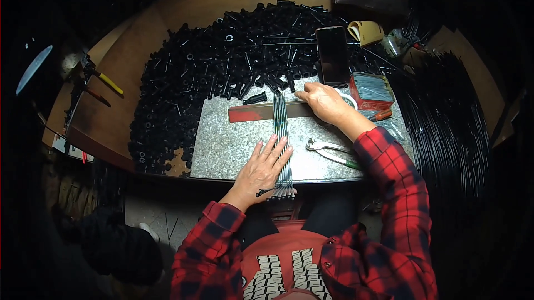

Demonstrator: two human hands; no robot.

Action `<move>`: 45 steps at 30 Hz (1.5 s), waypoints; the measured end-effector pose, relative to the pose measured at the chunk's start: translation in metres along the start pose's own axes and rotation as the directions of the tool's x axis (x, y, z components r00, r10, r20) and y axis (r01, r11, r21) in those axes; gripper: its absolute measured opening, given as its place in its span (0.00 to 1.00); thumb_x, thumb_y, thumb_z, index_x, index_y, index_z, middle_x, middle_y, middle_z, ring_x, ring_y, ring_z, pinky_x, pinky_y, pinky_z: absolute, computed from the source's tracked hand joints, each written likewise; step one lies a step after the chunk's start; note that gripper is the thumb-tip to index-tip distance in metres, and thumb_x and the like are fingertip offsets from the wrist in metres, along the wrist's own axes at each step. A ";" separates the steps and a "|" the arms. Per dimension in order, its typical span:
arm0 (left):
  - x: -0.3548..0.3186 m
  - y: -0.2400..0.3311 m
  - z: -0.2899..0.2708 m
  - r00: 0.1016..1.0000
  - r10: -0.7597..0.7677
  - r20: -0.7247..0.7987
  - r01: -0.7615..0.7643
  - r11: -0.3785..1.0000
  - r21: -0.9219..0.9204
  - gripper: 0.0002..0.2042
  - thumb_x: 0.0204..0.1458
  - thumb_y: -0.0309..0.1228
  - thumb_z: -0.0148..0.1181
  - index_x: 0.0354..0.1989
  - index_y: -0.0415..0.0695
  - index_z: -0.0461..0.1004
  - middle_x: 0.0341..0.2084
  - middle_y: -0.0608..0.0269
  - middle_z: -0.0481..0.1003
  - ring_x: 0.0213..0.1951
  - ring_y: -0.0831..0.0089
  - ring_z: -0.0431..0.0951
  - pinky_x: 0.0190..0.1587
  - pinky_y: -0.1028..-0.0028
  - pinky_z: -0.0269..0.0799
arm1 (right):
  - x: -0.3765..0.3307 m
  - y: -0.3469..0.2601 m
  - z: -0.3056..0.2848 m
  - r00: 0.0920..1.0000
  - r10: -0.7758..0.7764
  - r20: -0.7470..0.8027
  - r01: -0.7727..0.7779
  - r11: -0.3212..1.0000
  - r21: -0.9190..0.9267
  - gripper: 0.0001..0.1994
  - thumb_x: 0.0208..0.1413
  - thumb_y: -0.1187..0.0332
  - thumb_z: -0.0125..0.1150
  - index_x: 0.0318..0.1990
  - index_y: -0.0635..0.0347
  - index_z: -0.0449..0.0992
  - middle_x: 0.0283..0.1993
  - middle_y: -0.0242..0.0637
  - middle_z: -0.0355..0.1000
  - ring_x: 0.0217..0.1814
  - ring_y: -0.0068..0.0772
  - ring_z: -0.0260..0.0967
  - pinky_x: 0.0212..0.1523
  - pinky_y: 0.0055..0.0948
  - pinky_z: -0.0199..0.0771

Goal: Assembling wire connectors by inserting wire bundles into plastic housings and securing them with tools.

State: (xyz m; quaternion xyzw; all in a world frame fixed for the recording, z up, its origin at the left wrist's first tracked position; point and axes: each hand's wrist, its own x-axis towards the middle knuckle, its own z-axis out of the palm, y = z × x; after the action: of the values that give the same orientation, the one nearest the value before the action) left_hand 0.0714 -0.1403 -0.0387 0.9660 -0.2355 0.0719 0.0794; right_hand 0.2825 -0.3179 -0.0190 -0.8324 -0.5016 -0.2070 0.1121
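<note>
Pile of black plastic parts (211,72) across bench; dark phone (332,55) upright behind; pliers (328,152) on stone slab (222,144); red box (371,91), possibly of wires.

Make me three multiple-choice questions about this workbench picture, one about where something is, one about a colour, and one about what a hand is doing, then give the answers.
1. Where does the dark phone lie?
A. At the far edge of the stone slab, beside the heap of black parts
B. On the person's lap
C. Under the pliers

2. What colour is the flat bar lying across the slab?
A. Yellow
B. Reddish-brown
C. White

3. What is the left hand doing?
A. Gripping the pliers
B. Hanging off the table
C. Lying flat, fingers spread, on the row of thin metal rods

Answers: 1 A, the phone rests by the black parts at the top of the stone slab. 2 B, the bar is a dull red. 3 C, the palm presses the rods; the pliers lie untouched to its right.
</note>
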 end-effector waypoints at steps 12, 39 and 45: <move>0.002 0.001 -0.007 1.000 0.002 0.005 -0.001 0.999 -0.053 0.43 0.36 0.34 0.65 0.65 0.42 0.53 0.66 0.54 0.51 0.67 0.51 0.48 0.65 0.52 0.48 | 0.012 -0.002 -0.002 0.998 -0.014 0.059 0.010 0.998 0.068 0.04 0.46 0.78 0.50 0.30 0.65 0.70 0.33 0.45 0.67 0.39 0.47 0.69 0.39 0.39 0.71; -0.003 -0.003 0.002 0.997 0.011 -0.073 -0.015 0.999 -0.049 0.47 0.39 0.59 0.61 0.63 0.40 0.56 0.64 0.50 0.54 0.66 0.52 0.51 0.65 0.56 0.51 | 0.026 -0.007 0.007 0.998 -0.028 0.056 0.021 0.992 0.127 0.09 0.45 0.81 0.51 0.35 0.64 0.75 0.33 0.45 0.67 0.38 0.48 0.69 0.38 0.40 0.70; -0.001 0.000 -0.002 0.996 0.020 -0.091 -0.023 0.999 -0.034 0.47 0.40 0.64 0.56 0.63 0.40 0.57 0.64 0.51 0.54 0.66 0.53 0.51 0.65 0.57 0.49 | 0.025 -0.015 0.012 0.991 0.108 -0.081 -0.092 0.978 0.185 0.08 0.49 0.74 0.58 0.37 0.62 0.70 0.35 0.45 0.67 0.38 0.51 0.69 0.37 0.42 0.70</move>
State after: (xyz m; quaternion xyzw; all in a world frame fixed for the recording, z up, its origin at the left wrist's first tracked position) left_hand 0.0699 -0.1396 -0.0374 0.9576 -0.2432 0.1126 0.1061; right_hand 0.2823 -0.2866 -0.0183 -0.8327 -0.4703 -0.1923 0.2202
